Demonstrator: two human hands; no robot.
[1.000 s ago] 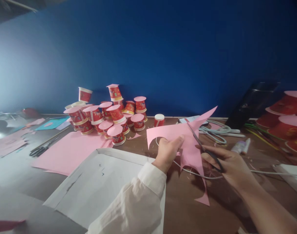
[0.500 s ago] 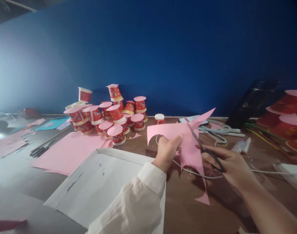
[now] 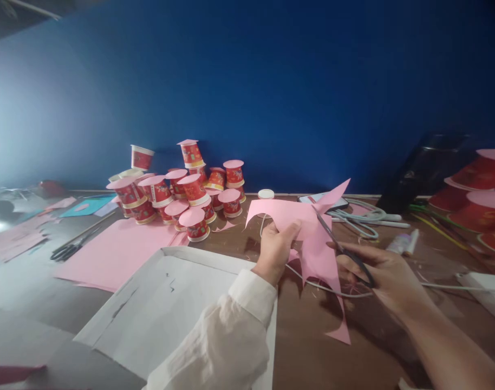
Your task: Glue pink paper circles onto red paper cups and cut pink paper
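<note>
My left hand [image 3: 277,246] pinches a piece of pink paper [image 3: 312,241] between thumb and fingers, above the brown table. Curved cut-outs run along the paper's edges, and a thin strip dangles from its lower right. My right hand [image 3: 379,273] is closed around black-handled scissors [image 3: 356,262]. Their blades lie against the upper part of the paper, pointing up and to the left. Part of the right hand's fingers is hidden behind the scissors and paper. Behind the paper stands a cup with a white rim [image 3: 266,194], mostly covered.
Red paper cups [image 3: 193,189] topped with pink discs are stacked at the back left. Pink sheets [image 3: 121,254], a second pair of scissors [image 3: 71,249] and a white tray-like box [image 3: 170,309] lie leftward. Coiled cable [image 3: 365,214], a dark bottle [image 3: 418,170] and more cups [image 3: 487,179] are rightward.
The pink paper has tilted slightly, its left part rising to cover more of the cup behind. My left hand has shifted a little left. The scissors stay at nearly the same spot.
</note>
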